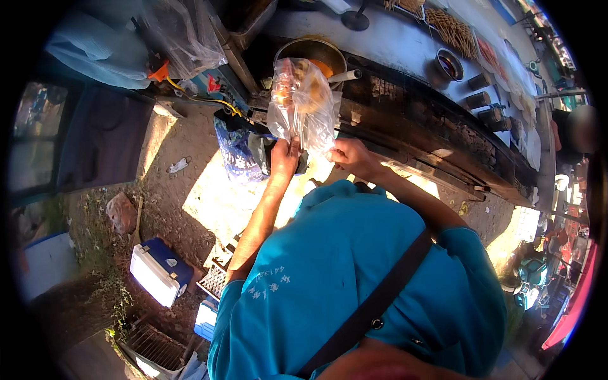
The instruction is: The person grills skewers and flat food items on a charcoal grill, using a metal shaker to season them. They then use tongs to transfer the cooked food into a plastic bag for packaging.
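Note:
A clear plastic bag (304, 107) with reddish and yellowish food in it is held up before me. My left hand (285, 154) grips the gathered lower part of the bag. At the bag's near right edge, the fingers of my right hand (350, 154) pinch the plastic. Behind the bag is a round metal pot (311, 43) with orange liquid inside, partly hidden by the plastic. A light-coloured handle (349, 76) sticks out to the right of the pot.
A long charcoal grill (418, 123) runs to the right, beside a metal counter (394, 45) with skewers (451, 31), a metal bowl (449, 65) and several cans. A printed bag (237, 154) stands below my left hand. A blue and white cooler (161, 270) is at lower left. A person (572, 133) is at far right.

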Tool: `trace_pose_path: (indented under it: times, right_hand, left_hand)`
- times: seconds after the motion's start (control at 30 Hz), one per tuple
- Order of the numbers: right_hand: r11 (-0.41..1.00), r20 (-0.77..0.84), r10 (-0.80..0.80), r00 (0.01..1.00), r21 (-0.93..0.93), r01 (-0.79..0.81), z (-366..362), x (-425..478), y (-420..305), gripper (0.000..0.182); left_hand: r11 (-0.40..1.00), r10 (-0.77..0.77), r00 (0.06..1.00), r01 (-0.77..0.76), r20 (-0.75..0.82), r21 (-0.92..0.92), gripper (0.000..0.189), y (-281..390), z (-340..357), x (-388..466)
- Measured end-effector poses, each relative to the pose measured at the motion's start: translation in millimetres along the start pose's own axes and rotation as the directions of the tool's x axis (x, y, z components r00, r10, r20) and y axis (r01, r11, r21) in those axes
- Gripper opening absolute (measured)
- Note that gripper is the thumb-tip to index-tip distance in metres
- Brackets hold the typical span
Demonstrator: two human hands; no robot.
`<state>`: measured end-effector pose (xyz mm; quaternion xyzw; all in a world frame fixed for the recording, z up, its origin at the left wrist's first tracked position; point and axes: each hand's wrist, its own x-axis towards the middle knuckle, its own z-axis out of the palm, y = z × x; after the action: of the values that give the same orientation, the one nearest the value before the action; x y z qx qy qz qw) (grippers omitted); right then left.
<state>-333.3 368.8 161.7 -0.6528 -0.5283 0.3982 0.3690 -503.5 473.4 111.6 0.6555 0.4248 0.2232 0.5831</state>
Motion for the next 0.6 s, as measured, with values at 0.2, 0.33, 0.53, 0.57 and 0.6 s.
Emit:
trace_pose_path:
  times: [0.2, 0.33, 0.53, 0.57, 0.6]
  right_hand:
    - [0.504, 0.422, -0.206, 0.883, -0.728, 0.465, -9, 97, -69, 0.011]
    - [0.759, 0.711, -0.114, 0.694, -0.388, 0.523, -41, 153, -74, 0.015]
    - [0.855, 0.889, -0.100, 0.447, -0.153, 0.496, -46, 204, -104, 0.019]
    - [0.903, 0.797, -0.191, 0.573, -0.085, 0.420, -65, 220, -112, 0.019]
    - [0.894, 0.560, -0.373, 0.740, 0.003, 0.448, -92, 244, -111, 0.020]
  left_hand:
    - [0.444, 0.383, 0.859, -0.493, 0.339, 0.748, 0.029, 31, -32, 8]
    - [0.366, 0.495, 0.755, -0.629, 0.430, 0.686, 0.044, 66, -57, 9]
    - [0.447, 0.345, 0.816, -0.578, 0.465, 0.683, 0.031, 76, -48, 21]
    - [0.531, 0.312, 0.870, -0.494, 0.383, 0.689, 0.027, 67, -46, 20]
    - [0.638, 0.279, 0.920, -0.392, 0.276, 0.663, 0.023, 61, -43, 22]
